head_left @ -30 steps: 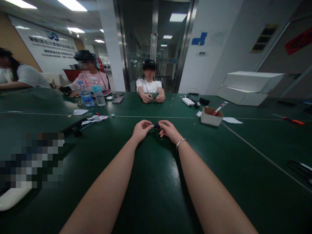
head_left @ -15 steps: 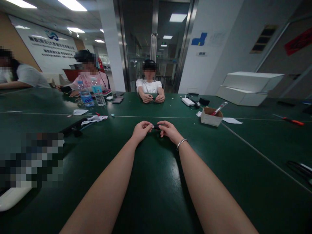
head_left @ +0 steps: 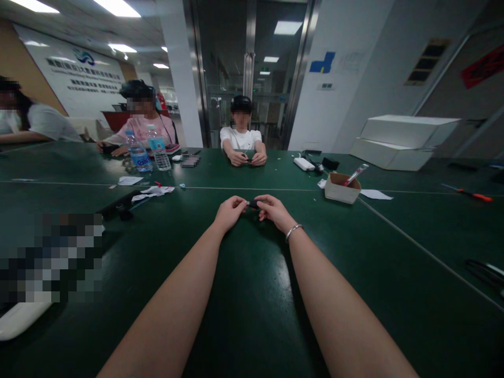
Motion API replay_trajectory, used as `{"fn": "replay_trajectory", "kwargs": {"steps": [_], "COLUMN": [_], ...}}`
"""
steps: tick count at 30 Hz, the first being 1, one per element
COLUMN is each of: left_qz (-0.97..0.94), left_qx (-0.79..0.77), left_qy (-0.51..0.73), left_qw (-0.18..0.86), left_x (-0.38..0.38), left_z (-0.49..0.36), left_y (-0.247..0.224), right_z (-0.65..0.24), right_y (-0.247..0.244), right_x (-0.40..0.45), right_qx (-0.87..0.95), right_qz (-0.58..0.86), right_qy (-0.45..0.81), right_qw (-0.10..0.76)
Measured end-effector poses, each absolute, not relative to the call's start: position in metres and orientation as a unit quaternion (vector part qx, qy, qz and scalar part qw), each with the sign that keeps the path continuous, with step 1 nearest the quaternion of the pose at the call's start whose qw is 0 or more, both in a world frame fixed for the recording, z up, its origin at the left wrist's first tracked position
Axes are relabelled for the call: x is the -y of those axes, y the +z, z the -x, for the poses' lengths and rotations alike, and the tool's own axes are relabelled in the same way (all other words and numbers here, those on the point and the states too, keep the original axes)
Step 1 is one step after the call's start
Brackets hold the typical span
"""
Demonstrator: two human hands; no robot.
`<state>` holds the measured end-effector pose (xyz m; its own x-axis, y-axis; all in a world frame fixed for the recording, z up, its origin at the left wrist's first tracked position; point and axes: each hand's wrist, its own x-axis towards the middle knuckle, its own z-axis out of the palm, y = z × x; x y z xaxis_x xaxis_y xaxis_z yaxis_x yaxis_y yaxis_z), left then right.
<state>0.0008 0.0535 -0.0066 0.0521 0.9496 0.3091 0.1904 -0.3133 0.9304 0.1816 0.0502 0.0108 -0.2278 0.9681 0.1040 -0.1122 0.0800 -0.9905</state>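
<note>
Both arms reach forward over the dark green table [head_left: 252, 294], with the hands almost meeting in the middle. Between them is a small black object [head_left: 253, 204] with a silvery end, too small to name for sure. My left hand [head_left: 231, 211] pinches its silvery left end between thumb and fingertips. From the other side, my right hand [head_left: 274, 211] grips the black body with thumb and index finger, its other fingers curled below. A silver bangle [head_left: 293, 232] circles the right wrist. The fingertips partly cover the small object.
Across the table sits a person [head_left: 241, 136]; more people are at the left. Water bottles [head_left: 159, 152], paper scraps [head_left: 154, 192] and a black case [head_left: 124, 202] lie left. A small open box [head_left: 342, 189], white boxes [head_left: 403, 142] and a screwdriver [head_left: 478, 196] are right.
Less of the silvery part shows between my fingers now, and the black object is turned slightly. My hands have barely moved.
</note>
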Motion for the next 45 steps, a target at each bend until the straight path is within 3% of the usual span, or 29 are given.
{"fn": "replay_trajectory", "kwargs": {"steps": [12, 18, 29, 45], "left_qz": [-0.635, -0.632, -0.651, -0.66], "left_qx": [-0.421, -0.45, -0.476, -0.566], "left_qy": [0.515, 0.527, 0.471, 0.415], "left_qw": [0.392, 0.346, 0.359, 0.269], "left_x": [-0.048, -0.05, -0.048, -0.043], "left_z": [-0.002, 0.0, 0.0, -0.001], "left_y": [-0.002, -0.002, 0.0, 0.007], "right_z": [-0.181, -0.182, -0.18, -0.181], "right_y": [0.012, 0.01, 0.012, 0.011], "right_x": [-0.05, -0.052, -0.05, -0.05], "right_qx": [0.541, 0.552, 0.543, 0.562], "right_qz": [0.398, 0.387, 0.4, 0.376], "right_qy": [0.562, 0.561, 0.553, 0.555], "right_qw": [0.484, 0.48, 0.489, 0.484]}}
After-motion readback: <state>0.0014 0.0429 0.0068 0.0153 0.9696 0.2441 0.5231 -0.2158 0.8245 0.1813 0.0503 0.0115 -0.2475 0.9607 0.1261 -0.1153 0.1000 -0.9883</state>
